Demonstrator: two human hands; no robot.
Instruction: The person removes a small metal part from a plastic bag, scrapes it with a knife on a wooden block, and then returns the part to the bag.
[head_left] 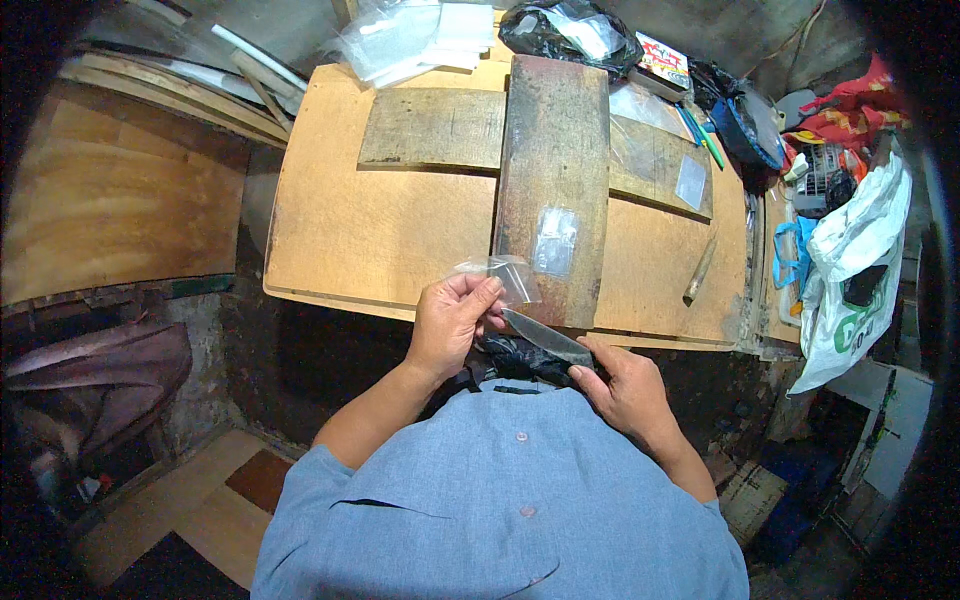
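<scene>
My left hand (pixel 452 318) pinches a small clear plastic bag (pixel 517 282) between thumb and fingers, just off the near end of a long dark wooden board (pixel 555 130). Closed around the handle end of a knife (pixel 545 338) is my right hand (pixel 627 388). The knife's grey blade points up and left, its tip close beside my left fingers and below the bag. Whether the tip touches the bag I cannot tell. On the board, just beyond my hands, lies another small clear packet (pixel 555 242). Black plastic (pixel 525 360) bunches at my waist under the blade.
The long board lies across a second plank (pixel 432 128) on a wooden table (pixel 340 225). A clear packet (pixel 690 182), pens (pixel 712 145) and a short stick (pixel 700 270) lie to the right. Plastic sheets (pixel 420 40), a black bag (pixel 570 30) and a box (pixel 662 65) line the far edge.
</scene>
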